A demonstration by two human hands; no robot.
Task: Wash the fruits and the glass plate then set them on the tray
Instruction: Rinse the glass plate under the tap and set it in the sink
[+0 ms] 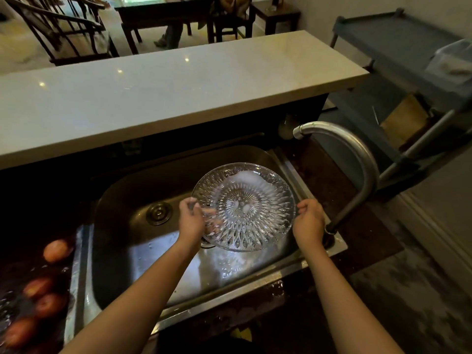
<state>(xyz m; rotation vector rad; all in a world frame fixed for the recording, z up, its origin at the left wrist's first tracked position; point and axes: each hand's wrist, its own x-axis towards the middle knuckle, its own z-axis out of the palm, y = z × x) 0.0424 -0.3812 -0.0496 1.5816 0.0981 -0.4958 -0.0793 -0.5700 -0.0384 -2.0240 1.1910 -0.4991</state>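
A cut-glass plate [244,206] is held over the steel sink [122,200], tilted toward me, with a patch of foam or water near its far rim. My left hand [191,219] grips the plate's left edge, fingers curled round the rim. My right hand [309,219] pinches the right edge. Several reddish-orange fruits [55,250] lie on the dark wet surface left of the sink; one more fruit [48,304] sits closer to me.
The curved metal faucet [357,159] arches over the sink's right side, its spout at the far end. A pale stone counter [178,80] runs behind the sink. A grey cart [408,60] stands at the right. The drain [158,212] is left of the plate.
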